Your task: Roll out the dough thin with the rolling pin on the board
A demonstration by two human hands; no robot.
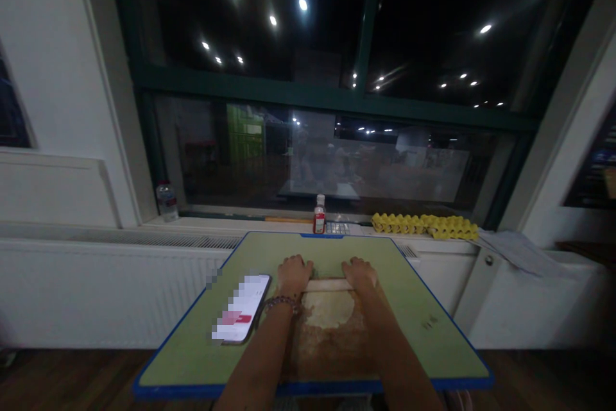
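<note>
- our left hand (294, 273) and right hand (360, 273) lie palms down over opposite ends of a pale rolling pin (329, 285); the fingers bend forward past it, and we cannot tell how tightly they close.
- the pin looks stiff and fairly light; we judge its two ends, under our palms, the best hold.
- just nearer us than the grip, a flat dough (332, 311) lies on a brown board (332, 356); it seems soft, perhaps sticky and easy to tear, so we favour spread fingers under its edge.
- below the grip, our green table (414, 308) bears the board.
- left of the grip lies a lit phone (248, 308).
- beyond the grip stand a small bottle (319, 217) and, rightward, a yellow egg tray (423, 226).
- farther out is a dark window (240, 84), with a white radiator (96, 295) to the left.
</note>
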